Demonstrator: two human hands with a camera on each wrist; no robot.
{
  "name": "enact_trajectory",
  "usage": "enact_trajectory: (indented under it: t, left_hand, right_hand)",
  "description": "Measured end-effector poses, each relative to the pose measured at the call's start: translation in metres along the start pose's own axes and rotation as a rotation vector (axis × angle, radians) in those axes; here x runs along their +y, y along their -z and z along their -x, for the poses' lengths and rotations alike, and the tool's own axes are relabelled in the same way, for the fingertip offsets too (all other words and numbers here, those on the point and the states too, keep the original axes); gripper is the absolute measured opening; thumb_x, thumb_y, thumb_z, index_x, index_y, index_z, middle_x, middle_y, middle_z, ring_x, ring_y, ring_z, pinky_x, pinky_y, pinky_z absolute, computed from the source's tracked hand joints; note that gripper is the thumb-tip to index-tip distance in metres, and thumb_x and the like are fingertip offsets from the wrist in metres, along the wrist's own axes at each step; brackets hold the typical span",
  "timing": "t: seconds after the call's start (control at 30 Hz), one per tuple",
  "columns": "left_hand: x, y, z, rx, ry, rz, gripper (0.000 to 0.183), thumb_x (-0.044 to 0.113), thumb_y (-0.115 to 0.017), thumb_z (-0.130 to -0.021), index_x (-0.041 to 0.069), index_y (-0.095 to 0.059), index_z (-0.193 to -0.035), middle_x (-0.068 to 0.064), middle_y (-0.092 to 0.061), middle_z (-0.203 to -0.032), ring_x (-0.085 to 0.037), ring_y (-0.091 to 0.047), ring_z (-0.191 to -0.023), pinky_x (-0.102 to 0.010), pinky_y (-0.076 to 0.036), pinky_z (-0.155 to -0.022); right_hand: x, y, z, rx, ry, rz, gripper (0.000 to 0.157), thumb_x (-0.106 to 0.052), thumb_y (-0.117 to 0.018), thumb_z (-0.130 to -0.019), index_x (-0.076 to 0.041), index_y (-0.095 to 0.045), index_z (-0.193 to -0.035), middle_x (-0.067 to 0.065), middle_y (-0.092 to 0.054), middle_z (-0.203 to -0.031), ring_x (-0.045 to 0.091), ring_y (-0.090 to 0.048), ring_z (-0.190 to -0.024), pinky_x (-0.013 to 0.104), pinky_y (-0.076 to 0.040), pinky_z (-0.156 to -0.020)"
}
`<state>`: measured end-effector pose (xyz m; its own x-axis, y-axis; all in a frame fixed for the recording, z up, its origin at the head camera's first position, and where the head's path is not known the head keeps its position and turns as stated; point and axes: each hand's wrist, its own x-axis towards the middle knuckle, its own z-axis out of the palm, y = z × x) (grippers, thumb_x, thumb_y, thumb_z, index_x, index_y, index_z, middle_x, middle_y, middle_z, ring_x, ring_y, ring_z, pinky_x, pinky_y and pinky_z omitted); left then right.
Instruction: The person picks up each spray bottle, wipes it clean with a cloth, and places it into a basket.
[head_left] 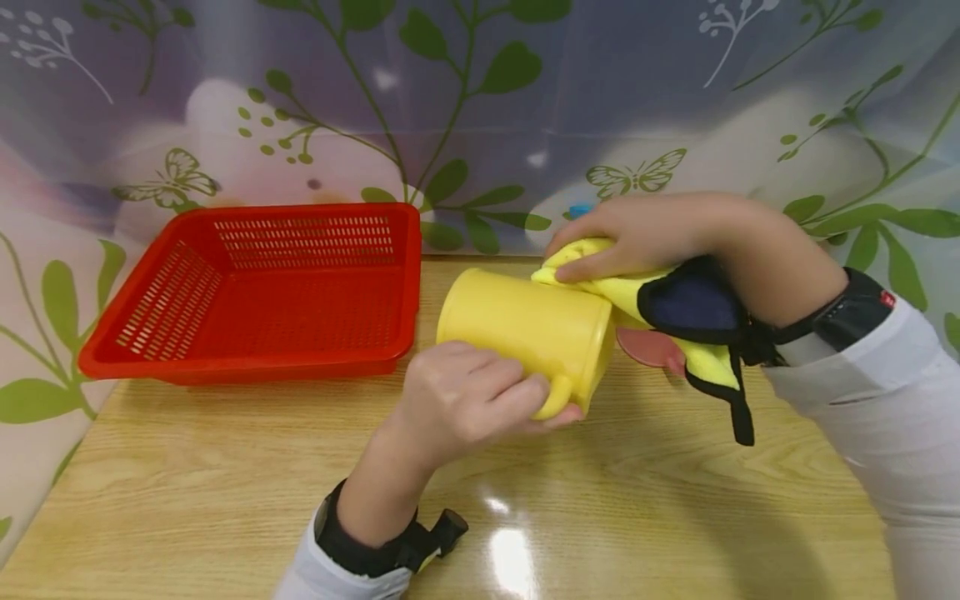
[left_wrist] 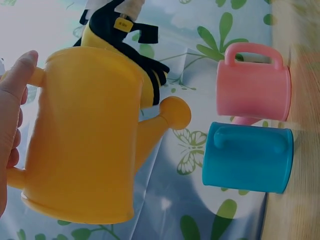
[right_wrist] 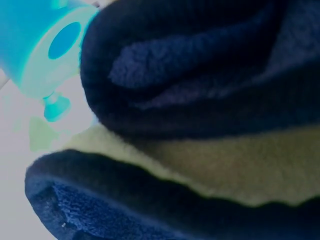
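Note:
My left hand [head_left: 468, 400] grips the handle of a yellow toy watering can [head_left: 525, 321], which lies tilted on its side above the table. Its spout [left_wrist: 152, 132] shows in the left wrist view. At the can's far side, my right hand [head_left: 637, 233] holds a bunched yellow and navy cloth [head_left: 690, 302] with black edging against it. Folds of that cloth [right_wrist: 190, 90] fill most of the right wrist view. Part of the cloth hangs down below the right wrist.
A red plastic basket [head_left: 300, 367] stands at the left on the wooden table [head_left: 262, 483]. Beyond the can are a pink vessel with a handle [left_wrist: 252, 92] and a blue one [left_wrist: 247, 157], mostly hidden in the head view. A patterned curtain [head_left: 525, 108] hangs behind.

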<state>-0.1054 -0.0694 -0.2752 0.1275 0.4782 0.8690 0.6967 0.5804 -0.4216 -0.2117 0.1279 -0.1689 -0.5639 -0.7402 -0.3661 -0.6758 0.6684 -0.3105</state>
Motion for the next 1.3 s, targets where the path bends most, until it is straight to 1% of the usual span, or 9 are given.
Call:
enact_trajectory:
  t: [0.17, 0.27, 0.5, 0.63, 0.8, 0.87, 1.03, 1.17, 1.3]
  left_hand:
    - [-0.001, -0.002, 0.002, 0.002, 0.008, -0.008, 0.036, 0.043, -0.067, -0.077, 0.021, -0.043, -0.062, 0.011, -0.032, -0.049, -0.002, -0.025, -0.042, -0.015, -0.017, -0.039]
    - [-0.002, -0.002, 0.003, 0.005, 0.013, -0.014, 0.037, 0.044, -0.067, -0.077, 0.020, -0.043, -0.062, 0.011, -0.031, -0.049, -0.002, -0.024, -0.042, -0.015, -0.016, -0.039]
    - [-0.003, -0.001, 0.004, 0.004, 0.018, -0.015, 0.037, 0.043, -0.067, -0.077, 0.020, -0.042, -0.061, 0.011, -0.031, -0.048, -0.003, -0.024, -0.042, -0.015, -0.016, -0.039]
    - [-0.003, 0.000, 0.003, 0.010, 0.015, -0.004, 0.038, 0.042, -0.068, -0.077, 0.020, -0.042, -0.061, 0.011, -0.031, -0.048, -0.003, -0.024, -0.042, -0.016, -0.015, -0.039]
    - [-0.003, -0.001, 0.002, 0.016, 0.011, 0.005, 0.037, 0.042, -0.068, -0.076, 0.020, -0.043, -0.062, 0.011, -0.031, -0.049, -0.003, -0.024, -0.042, -0.015, -0.016, -0.039]
    - [-0.003, -0.001, 0.002, 0.017, 0.010, 0.004, 0.036, 0.042, -0.068, -0.076, 0.019, -0.043, -0.062, 0.011, -0.031, -0.049, -0.003, -0.024, -0.042, -0.015, -0.016, -0.039]
    - [-0.002, 0.000, 0.001, 0.017, 0.012, 0.004, 0.037, 0.042, -0.069, -0.075, 0.019, -0.043, -0.062, 0.011, -0.031, -0.049, -0.003, -0.024, -0.041, -0.015, -0.017, -0.039]
    - [-0.002, 0.000, 0.001, 0.015, 0.011, 0.011, 0.037, 0.042, -0.069, -0.075, 0.019, -0.044, -0.062, 0.011, -0.032, -0.049, -0.003, -0.025, -0.042, -0.015, -0.018, -0.039]
    - [-0.001, 0.000, 0.000, 0.019, 0.007, 0.019, 0.036, 0.042, -0.069, -0.075, 0.019, -0.045, -0.062, 0.011, -0.033, -0.049, -0.003, -0.026, -0.042, -0.015, -0.018, -0.039]
  right_hand:
    - [0.006, -0.003, 0.009, 0.009, -0.024, -0.008, 0.035, -0.049, -0.048, -0.091, -0.029, -0.055, -0.119, -0.003, -0.059, -0.106, 0.013, -0.050, -0.096, 0.038, -0.041, -0.086]
    - [0.010, -0.004, 0.014, 0.012, 0.003, -0.035, 0.033, -0.046, -0.049, -0.091, -0.029, -0.056, -0.118, -0.005, -0.058, -0.107, 0.012, -0.050, -0.096, 0.037, -0.040, -0.087]
    - [0.016, -0.006, 0.024, 0.012, 0.050, -0.055, 0.028, -0.041, -0.049, -0.093, -0.029, -0.057, -0.117, -0.002, -0.054, -0.123, 0.017, -0.044, -0.115, 0.046, -0.035, -0.097]
    - [0.019, -0.006, 0.031, 0.011, 0.021, -0.061, 0.028, -0.041, -0.050, -0.092, -0.029, -0.056, -0.117, 0.000, -0.053, -0.125, 0.018, -0.043, -0.116, 0.047, -0.035, -0.097]
    - [0.021, -0.005, 0.038, -0.011, -0.032, -0.074, 0.030, -0.042, -0.050, -0.092, -0.030, -0.055, -0.119, 0.002, -0.051, -0.127, 0.018, -0.045, -0.111, 0.044, -0.039, -0.091]
    - [0.022, -0.004, 0.040, -0.020, -0.041, -0.077, 0.031, -0.042, -0.050, -0.092, -0.030, -0.054, -0.120, 0.003, -0.050, -0.128, 0.019, -0.045, -0.110, 0.044, -0.039, -0.090]
    - [0.021, -0.005, 0.037, -0.020, -0.037, -0.064, 0.032, -0.044, -0.049, -0.092, -0.030, -0.054, -0.120, 0.002, -0.051, -0.128, 0.020, -0.043, -0.116, 0.048, -0.037, -0.095]
    - [0.020, -0.005, 0.032, -0.018, -0.002, -0.064, 0.030, -0.043, -0.049, -0.092, -0.029, -0.055, -0.118, -0.002, -0.055, -0.121, 0.016, -0.046, -0.111, 0.044, -0.038, -0.093]
    - [0.020, -0.005, 0.025, -0.016, 0.039, -0.056, 0.029, -0.041, -0.049, -0.093, -0.028, -0.057, -0.117, -0.003, -0.055, -0.121, 0.015, -0.046, -0.114, 0.045, -0.037, -0.097]
